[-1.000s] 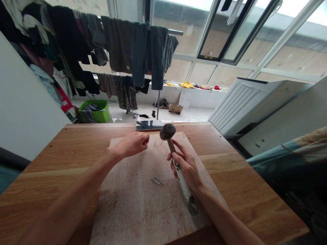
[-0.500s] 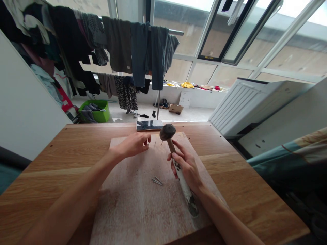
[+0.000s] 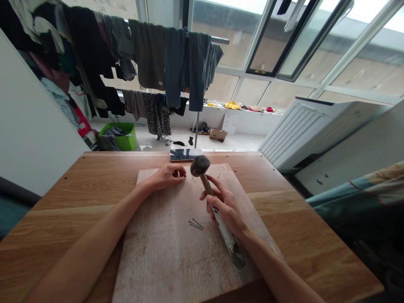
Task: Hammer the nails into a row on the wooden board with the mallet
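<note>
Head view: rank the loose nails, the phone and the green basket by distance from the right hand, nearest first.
From the right hand, which grips the hammer:
1. Loose nails, on the board just to its left.
2. Phone, at the table's far edge.
3. Green basket, on the floor, far left.

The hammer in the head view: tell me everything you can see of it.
The hammer has a dark, rounded, worn-looking head on a slim wooden handle whose lower part is pale and smeared, ending in a dark tip near the board's right edge. The right hand wraps the handle about midway, holding it tilted, head raised away from the person and just right of the left hand's fingers. Whether the head touches the board cannot be told.
</note>
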A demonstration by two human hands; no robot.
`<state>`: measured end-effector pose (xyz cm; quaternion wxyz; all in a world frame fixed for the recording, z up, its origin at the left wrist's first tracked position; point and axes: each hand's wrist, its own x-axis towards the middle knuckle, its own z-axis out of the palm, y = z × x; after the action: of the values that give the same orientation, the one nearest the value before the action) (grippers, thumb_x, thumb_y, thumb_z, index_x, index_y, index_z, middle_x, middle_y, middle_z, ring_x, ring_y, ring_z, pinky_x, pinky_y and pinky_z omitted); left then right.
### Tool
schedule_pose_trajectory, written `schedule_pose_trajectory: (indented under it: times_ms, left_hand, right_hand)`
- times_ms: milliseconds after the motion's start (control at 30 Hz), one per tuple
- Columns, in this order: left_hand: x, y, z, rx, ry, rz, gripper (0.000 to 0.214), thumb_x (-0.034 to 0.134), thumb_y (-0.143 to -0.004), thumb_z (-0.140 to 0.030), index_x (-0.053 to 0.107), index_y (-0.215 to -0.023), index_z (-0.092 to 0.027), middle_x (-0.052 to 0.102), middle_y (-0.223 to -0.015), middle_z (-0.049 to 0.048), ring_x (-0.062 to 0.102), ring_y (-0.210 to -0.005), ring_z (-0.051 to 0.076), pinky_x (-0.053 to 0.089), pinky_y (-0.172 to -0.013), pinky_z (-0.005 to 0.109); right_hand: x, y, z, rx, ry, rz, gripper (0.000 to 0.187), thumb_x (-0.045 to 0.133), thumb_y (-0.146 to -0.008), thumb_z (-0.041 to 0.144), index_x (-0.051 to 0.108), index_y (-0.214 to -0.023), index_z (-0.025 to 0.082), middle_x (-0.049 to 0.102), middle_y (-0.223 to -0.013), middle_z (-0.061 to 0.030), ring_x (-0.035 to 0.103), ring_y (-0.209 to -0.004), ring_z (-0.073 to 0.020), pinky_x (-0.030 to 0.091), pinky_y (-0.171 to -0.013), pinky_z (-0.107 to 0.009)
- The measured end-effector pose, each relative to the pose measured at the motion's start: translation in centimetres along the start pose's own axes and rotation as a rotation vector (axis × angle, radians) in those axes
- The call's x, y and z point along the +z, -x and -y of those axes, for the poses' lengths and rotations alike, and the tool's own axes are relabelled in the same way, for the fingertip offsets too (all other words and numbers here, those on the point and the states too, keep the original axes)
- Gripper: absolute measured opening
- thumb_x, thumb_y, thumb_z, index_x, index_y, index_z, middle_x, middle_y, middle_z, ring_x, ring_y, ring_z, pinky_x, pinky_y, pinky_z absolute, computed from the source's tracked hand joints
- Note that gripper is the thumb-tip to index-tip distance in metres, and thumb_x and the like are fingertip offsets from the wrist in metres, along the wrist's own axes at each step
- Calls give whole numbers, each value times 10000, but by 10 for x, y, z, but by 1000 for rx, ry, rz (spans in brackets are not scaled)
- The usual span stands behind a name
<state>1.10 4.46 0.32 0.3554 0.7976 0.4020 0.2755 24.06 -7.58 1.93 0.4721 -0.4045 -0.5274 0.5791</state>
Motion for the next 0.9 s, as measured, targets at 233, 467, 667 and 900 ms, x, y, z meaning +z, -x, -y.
schedule_pose_trajectory:
  times_ms: [233,467,667,900]
  left_hand:
    - [-1,0,1,20,18,17,196,663,-811,-342,685,-826,-148,568,-691,-23,486,-627,110,376,-579,224]
    - [-3,1,-3,50,41,43,216,673,-821,-337,705,-867,-128,564,-708,-24,461,-628,103,359,-587,226]
    - [-2,1,-5,91,50,23,151,651,-786,-248,713,-864,-135,592,-725,-21,466,-645,106,369,-605,223]
    - [-3,1,-6,83,41,12,114,641,-757,-218,701,-820,-145,565,-696,-30,459,-632,105,375,-601,222]
  right_hand:
    - [6,-3,-4,-2,-25,97,610,599,-937,352,417,-1509,244,643,-959,-19,488,-444,-46,431,-357,-189]
    - [7,-2,-7,-14,-19,110,604,602,-947,370,425,-1511,248,646,-946,-19,477,-436,-43,412,-351,-186]
    - [8,-2,-5,17,21,110,612,611,-938,360,430,-1508,231,659,-931,-17,488,-438,-49,420,-351,-187]
    - [9,-1,-7,11,45,104,602,597,-944,354,437,-1510,226,662,-940,-22,483,-434,-47,418,-346,-188]
